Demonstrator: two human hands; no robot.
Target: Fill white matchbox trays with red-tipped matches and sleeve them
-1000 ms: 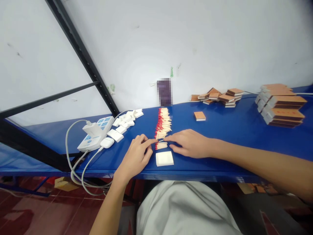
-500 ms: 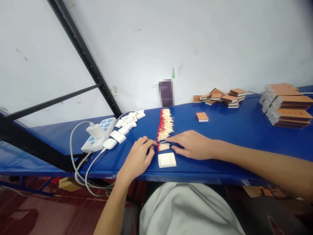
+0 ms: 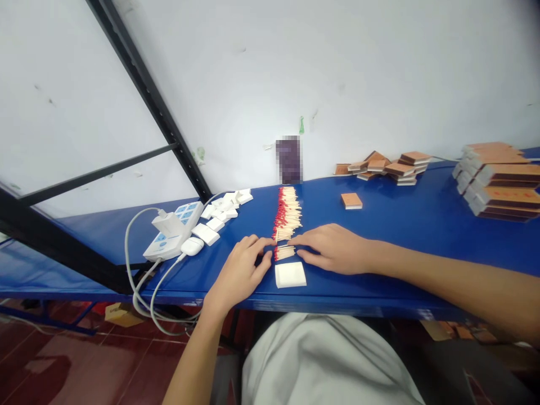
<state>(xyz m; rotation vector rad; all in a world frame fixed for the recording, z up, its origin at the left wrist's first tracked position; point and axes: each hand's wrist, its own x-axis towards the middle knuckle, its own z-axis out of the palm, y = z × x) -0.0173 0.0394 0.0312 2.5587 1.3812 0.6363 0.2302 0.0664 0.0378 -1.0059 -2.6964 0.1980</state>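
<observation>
Matches (image 3: 288, 218): I see them rowed on the blue worktop (image 3: 400, 225), just beyond the white box (image 3: 290, 275).
Left hand (image 3: 243, 264): left of the box, by the red heads; thumb and index apart, contact unclear to me.
Right hand (image 3: 333, 248): right of the box, by the stick ends, fingers likewise apart.
Orange matchbox (image 3: 351, 201): beyond the box, rightward.

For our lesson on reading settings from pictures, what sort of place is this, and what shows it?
Probably an indoor workroom, though I can't be sure: a long blue tabletop bears a row of red-tipped wooden matchsticks and stacks of orange-brown rectangular matchboxes.
</observation>
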